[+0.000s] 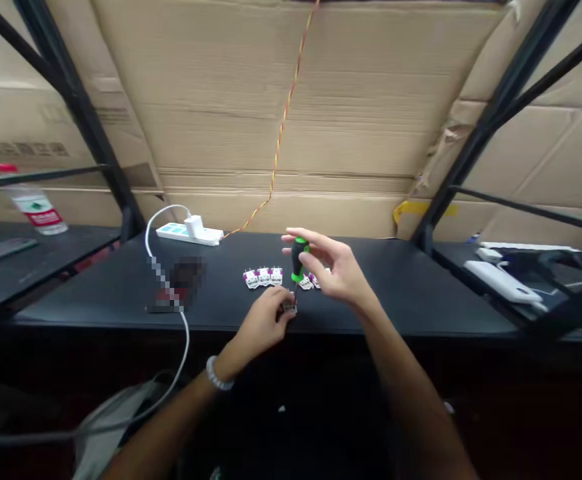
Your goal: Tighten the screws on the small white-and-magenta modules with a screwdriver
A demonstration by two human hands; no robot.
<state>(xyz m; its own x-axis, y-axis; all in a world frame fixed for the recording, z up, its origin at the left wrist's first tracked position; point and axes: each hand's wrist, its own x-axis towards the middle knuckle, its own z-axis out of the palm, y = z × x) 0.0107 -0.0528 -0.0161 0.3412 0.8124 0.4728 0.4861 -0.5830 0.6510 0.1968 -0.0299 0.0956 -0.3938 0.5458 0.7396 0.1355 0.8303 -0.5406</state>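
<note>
My right hand point(331, 268) grips a screwdriver with a black and green handle point(299, 259), held upright with its tip pointing down. My left hand point(265, 323) is closed around a small dark part point(289, 307) right under the screwdriver tip, at the front of the black table point(411, 293). Just behind my hands, a row of small white and purple parts point(263, 277) lies on the table. A bead bracelet sits on my left wrist.
A white power strip point(189, 233) with a plugged-in charger and white cable lies at the back left. A red-yellow twisted wire point(283, 127) hangs down the cardboard wall. A blurred dark object point(177, 287) lies left of centre. A bottle point(33, 203) stands far left; white devices point(501, 280) lie right.
</note>
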